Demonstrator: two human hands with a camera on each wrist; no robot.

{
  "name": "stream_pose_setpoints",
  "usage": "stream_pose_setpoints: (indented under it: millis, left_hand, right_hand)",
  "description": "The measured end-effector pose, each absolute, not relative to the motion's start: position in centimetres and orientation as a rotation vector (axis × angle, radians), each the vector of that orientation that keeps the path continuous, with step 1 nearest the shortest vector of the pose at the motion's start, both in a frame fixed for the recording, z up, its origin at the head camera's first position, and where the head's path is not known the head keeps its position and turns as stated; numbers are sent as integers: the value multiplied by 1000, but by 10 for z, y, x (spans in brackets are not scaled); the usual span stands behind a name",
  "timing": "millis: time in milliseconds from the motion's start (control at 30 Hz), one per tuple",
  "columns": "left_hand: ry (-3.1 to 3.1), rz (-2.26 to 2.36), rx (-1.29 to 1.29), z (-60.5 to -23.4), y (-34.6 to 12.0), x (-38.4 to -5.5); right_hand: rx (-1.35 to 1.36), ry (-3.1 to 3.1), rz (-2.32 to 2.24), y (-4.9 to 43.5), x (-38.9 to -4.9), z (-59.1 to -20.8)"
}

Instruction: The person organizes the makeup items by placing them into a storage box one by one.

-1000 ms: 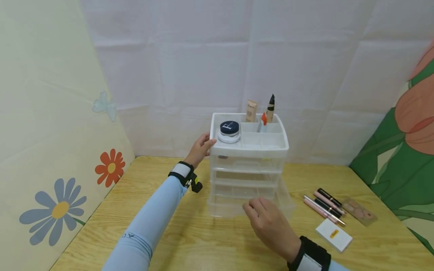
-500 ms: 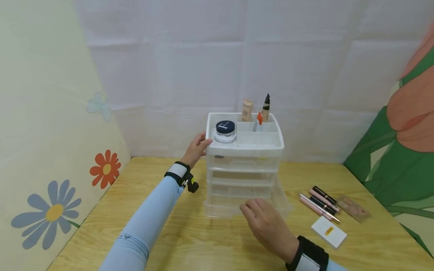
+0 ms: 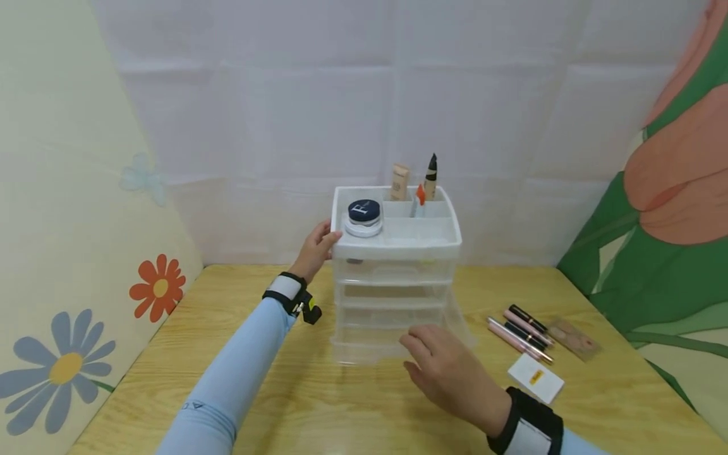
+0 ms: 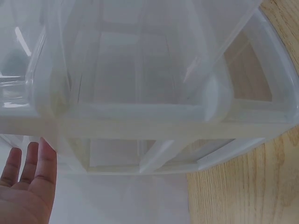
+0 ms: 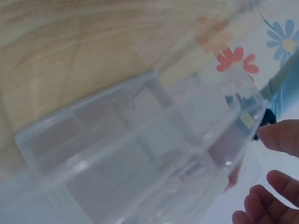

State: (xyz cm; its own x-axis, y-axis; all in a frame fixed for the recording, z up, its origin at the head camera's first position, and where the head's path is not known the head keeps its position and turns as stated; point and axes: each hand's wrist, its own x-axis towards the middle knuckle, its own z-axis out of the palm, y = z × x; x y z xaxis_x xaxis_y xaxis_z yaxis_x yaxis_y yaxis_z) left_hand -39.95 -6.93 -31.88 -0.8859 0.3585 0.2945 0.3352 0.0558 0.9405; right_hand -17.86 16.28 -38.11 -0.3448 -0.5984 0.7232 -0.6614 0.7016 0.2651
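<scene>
A white-framed clear drawer organizer (image 3: 398, 253) stands upright on the table, its bottom drawer (image 3: 358, 354) pulled out toward me. My left hand (image 3: 313, 253) rests against the organizer's left side, thumb on the top rim; the left wrist view shows straight fingers (image 4: 44, 172) at the frame. Just in front of the bottom drawer, my right hand (image 3: 446, 373) holds nothing, with thumb and fingers apart. On the top tray sit a dark-lidded round powder jar (image 3: 364, 210), a beige tube (image 3: 400, 182), a black-tipped bottle (image 3: 431, 178) and an orange-tipped item (image 3: 420, 196).
Several pink and black cosmetic tubes (image 3: 519, 338) lie on the table to the right. Near them are a white box (image 3: 536, 378) with an orange label and a flat makeup palette (image 3: 574, 339). A white cloth (image 3: 273, 126) hangs behind.
The head view has turned a little right, so the scene slides left. My right hand has drawn right from the bottom drawer's front, its thumb parting from the fingers. My left hand stays at the organizer.
</scene>
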Motion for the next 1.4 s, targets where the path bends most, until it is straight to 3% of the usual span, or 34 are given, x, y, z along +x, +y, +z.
stream_pose_setpoints:
  millis: [333,600,1067,1400]
  left_hand:
    - [2277,2014,743,-318,-66,-395]
    - [2274,2013,761,-316,-70,-391]
    - [2240,2016,776,-318,-70,-392]
    - [2251,2018,777,-316,-71,-389]
  right_hand:
    - [757,-2099,162,199,-160,-340]
    - [608,-2143,231,254,-172,-331]
    - [70,-2845,389,350,-220,-362]
    - [-97,-3024,456,396,-263,-391]
